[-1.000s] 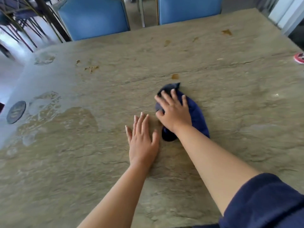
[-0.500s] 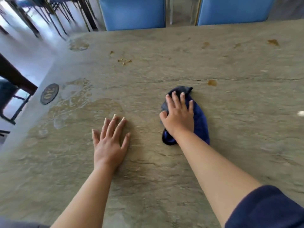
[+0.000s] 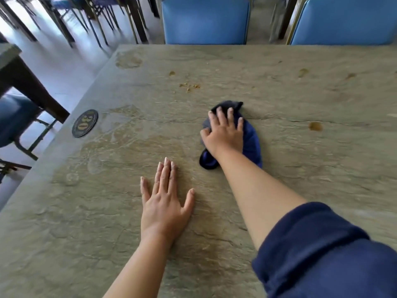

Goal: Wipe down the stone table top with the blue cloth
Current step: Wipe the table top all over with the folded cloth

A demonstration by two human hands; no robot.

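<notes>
The stone table top fills most of the view, grey-green with wet patches at the left. A bunched blue cloth lies near the table's middle. My right hand presses flat on the cloth, fingers spread over its far end. Nearer to me, my left hand rests palm-down on the bare stone, fingers apart, holding nothing. Brown crumbs lie beyond the cloth, and a brown spot sits to its right.
A round black number disc sits near the table's left edge. Two blue chairs stand at the far side. Another table and chair legs are off to the left. More stains mark the far right.
The view has swung left, showing more of the table's left edge. My right hand has pushed the cloth a little left, past the brown spot. My left hand stays flat on the stone.
</notes>
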